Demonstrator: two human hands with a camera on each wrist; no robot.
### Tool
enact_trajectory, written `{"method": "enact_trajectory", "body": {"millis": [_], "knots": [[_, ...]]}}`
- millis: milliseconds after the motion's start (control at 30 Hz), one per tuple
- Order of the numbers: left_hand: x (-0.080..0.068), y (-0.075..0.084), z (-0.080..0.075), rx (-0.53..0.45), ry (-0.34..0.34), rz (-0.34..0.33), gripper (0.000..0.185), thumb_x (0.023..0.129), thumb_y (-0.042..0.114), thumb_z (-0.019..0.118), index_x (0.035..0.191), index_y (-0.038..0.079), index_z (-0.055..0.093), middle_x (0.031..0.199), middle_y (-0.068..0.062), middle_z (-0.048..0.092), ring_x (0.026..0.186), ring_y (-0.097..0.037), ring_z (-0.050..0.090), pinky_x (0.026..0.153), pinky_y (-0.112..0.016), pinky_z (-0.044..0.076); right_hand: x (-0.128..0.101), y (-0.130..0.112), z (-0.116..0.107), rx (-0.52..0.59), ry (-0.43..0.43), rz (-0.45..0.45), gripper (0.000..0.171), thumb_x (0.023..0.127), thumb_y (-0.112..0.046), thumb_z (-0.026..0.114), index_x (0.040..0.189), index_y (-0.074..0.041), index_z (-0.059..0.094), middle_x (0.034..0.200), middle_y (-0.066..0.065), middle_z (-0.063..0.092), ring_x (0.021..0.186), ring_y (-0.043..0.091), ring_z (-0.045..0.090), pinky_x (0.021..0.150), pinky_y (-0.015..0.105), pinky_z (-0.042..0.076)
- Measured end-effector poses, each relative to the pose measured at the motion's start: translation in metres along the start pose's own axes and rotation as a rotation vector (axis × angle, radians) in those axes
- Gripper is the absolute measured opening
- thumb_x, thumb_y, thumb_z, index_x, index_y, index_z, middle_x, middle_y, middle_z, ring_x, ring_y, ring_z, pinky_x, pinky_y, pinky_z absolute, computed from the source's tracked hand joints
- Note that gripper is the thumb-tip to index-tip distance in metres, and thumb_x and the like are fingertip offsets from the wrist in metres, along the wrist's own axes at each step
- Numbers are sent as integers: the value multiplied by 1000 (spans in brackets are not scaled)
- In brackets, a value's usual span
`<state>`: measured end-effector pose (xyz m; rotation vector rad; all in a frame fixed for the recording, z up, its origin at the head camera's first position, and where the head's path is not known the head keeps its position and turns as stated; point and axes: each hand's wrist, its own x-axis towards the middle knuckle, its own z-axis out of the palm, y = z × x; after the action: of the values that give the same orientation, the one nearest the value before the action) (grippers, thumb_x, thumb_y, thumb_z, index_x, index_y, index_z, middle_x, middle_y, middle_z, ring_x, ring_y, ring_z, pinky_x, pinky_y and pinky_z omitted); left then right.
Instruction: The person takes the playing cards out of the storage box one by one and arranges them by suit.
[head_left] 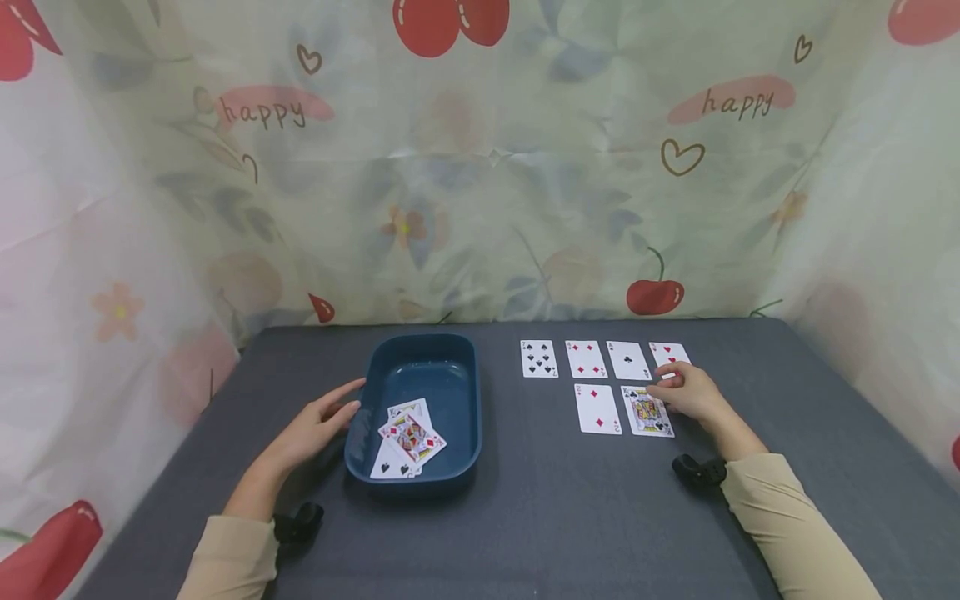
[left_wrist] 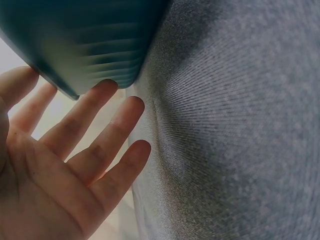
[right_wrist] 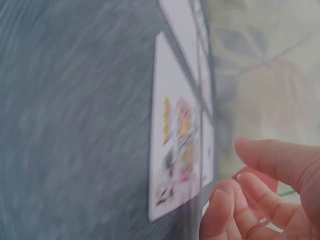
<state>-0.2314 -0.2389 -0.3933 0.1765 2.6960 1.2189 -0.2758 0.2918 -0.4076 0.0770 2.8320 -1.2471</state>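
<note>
Left hand lay flat-fingered against blue tray, holding nothing. Right hand, fingers loosely curled, touched king card on counter, gripping nothing. Risk: sliding fingertips could nudge neighbouring cards out of line.

A dark grey worktop sits inside soft curtain walls. The curtain is pale, with red cherries, hearts, flowers and the word "happy". Gentle light comes through it.

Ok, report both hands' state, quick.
Left hand: open, fingers straight against the blue tray.
Right hand: fingers loosely curled by the king card; grip cannot be told.
</note>
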Motion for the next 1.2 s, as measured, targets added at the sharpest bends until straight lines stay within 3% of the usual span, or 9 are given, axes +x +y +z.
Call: {"method": "enact_trajectory", "body": {"millis": [333,467,833,1067,1200], "knots": [[0,0,-1,-3,-2,19,58,97,43,43,148,21,27,145,-25,37,114,-38,57,101,-60,37,-5,-33,9,50,-138,-97,51,90,-20,61,128,7,44,113,28,60,83,17,65,71,29,55],[0,-1,-1,-7,-5,25,58,97,43,43,148,20,27,144,-26,38,114,-38,57,101,-59,37,-8,-52,17,103,-183,-153,49,90,-19,61,128,7,44,111,25,59,89,22,65,77,35,56],[0,0,-1,-10,-7,35,57,97,42,43,148,20,27,144,-26,39,114,-38,57,101,-59,37,-15,-116,50,177,-302,-315,40,87,-17,64,121,1,52,105,19,61,94,27,65,79,34,56],[0,-1,-2,-11,-11,40,57,97,42,43,148,19,27,144,-26,37,114,-38,56,102,-60,37,-18,-157,73,214,-412,-409,38,87,-12,65,120,0,52,106,20,62,88,15,67,81,37,56],[0,-1,-2,-14,-12,36,57,97,42,43,148,19,27,145,-26,37,114,-38,56,102,-60,36,-18,-178,87,191,-452,-476,36,86,-10,64,119,0,54,105,20,64,84,17,67,78,39,55]]}}
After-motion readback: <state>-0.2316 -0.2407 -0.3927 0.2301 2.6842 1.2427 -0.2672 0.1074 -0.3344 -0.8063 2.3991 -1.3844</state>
